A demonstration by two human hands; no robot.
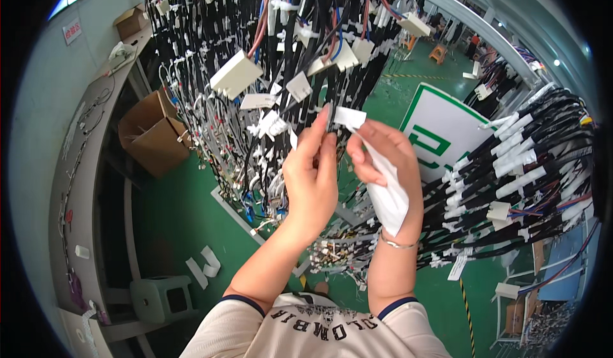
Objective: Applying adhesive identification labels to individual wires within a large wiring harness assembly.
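Note:
My left hand [311, 176] is closed, its thumb and fingers pinching a black cable [331, 117] in the hanging bundle. My right hand [397, 150] is closed on a white label strip [387, 195], which drapes down across the palm towards the wrist. A small white label [350, 117] spans from the cable to my right fingertips; whether it sticks to the cable I cannot tell. Just above and left of my hands hang cream connector blocks [236, 75] and white tags [298, 87] on the wires.
Dense wire harnesses [191, 58] hang ahead, with another bundle [517, 160] at right. Behind that stands a white-and-green sign [440, 125]. A long bench [83, 166] runs along the left wall, near a cardboard box [153, 134] and a grey-green stool [163, 298]. Paper strips [204, 267] lie on the green floor.

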